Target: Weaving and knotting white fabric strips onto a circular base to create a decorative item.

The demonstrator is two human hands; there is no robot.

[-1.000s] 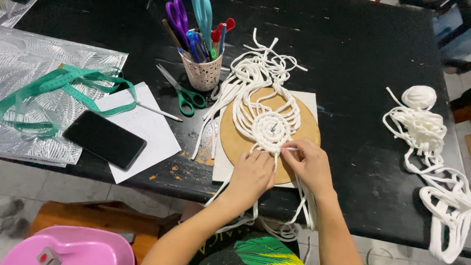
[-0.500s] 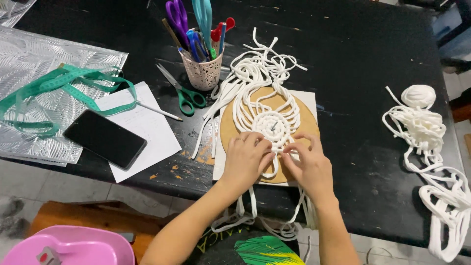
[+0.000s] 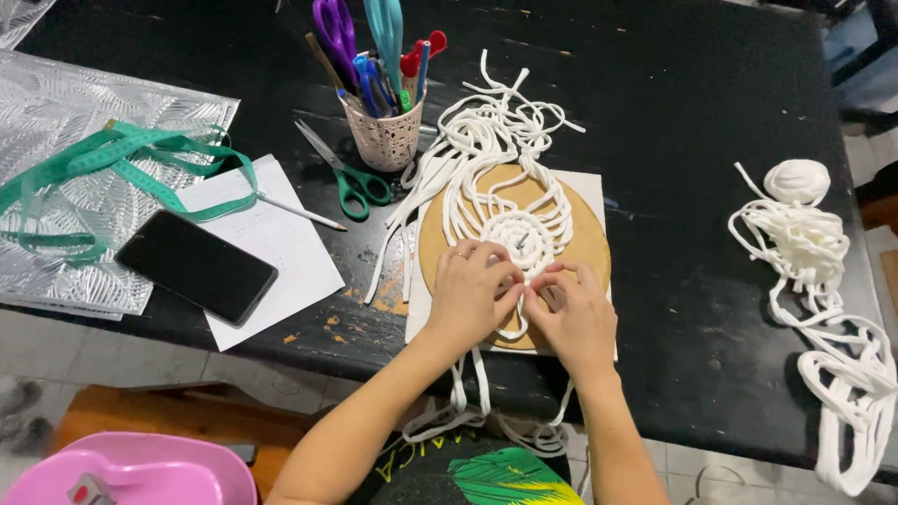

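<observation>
- White cord (image 3: 510,201) lies looped and woven on a round cardboard disc (image 3: 589,248), which sits on a white sheet near the middle of a black table (image 3: 692,103).
- The woven centre of the cord is a tight coil (image 3: 519,234), with loose strands fanning out toward the far side and hanging over the near edge of the table.
- The left hand (image 3: 470,297) rests palm down on the disc, its fingers (image 3: 482,262) bent and pressed together on the cord just near the coil.
- The right hand (image 3: 575,318) lies just beside it, touching it, with its fingers (image 3: 552,285) curled together and pinching a strand of the same cord.
- To the left of the disc stand a perforated cup of pens and scissors (image 3: 383,131) and, lying flat beside it, green-handled scissors (image 3: 351,178).
- Further left are a white paper (image 3: 281,252) with a pencil (image 3: 299,212) across it, a black phone (image 3: 196,266), and a green measuring tape (image 3: 122,164) spread over a silvery embossed sheet (image 3: 56,122).
- At the right side of the table lies a loose heap of spare white cord (image 3: 814,252), well apart from the hands.
</observation>
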